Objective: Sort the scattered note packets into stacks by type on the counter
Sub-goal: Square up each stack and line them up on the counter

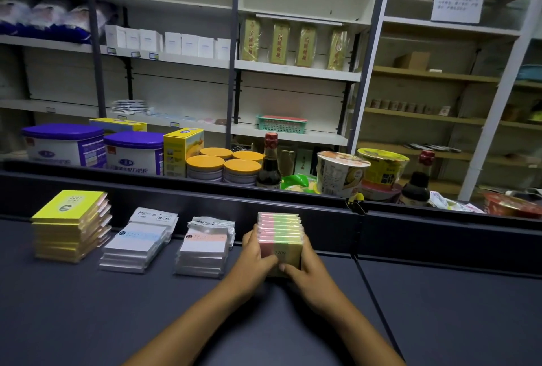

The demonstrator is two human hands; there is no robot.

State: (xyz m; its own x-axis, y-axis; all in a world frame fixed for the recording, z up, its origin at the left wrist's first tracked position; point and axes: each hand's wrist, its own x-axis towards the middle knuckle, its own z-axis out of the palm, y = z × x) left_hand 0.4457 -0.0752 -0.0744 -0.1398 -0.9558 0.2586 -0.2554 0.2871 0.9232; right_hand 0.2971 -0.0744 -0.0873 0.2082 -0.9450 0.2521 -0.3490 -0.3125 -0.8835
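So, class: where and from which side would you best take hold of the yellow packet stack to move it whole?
Grip the yellow packet stack low on its two opposite sides, one hand each, from the front: its packets are fanned unevenly, so squeezing keeps them together.

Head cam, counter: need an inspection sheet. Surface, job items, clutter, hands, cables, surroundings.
Surface: dark counter, with a seam line running down on the right.
Job's things: four stacks in a row along the back wall: yellow packet stack, blue-label packet stack, orange-label packet stack, multicolour packet stack. No loose packets seen.
Clutter: nothing seen on the counter itself.
Grippers: left hand and right hand press the sides of the multicolour stack.
Cables: nothing seen.
Surroundings: behind the divider, purple-lidded tubs, orange-lidded tins, sauce bottles, noodle cups; shelving beyond.
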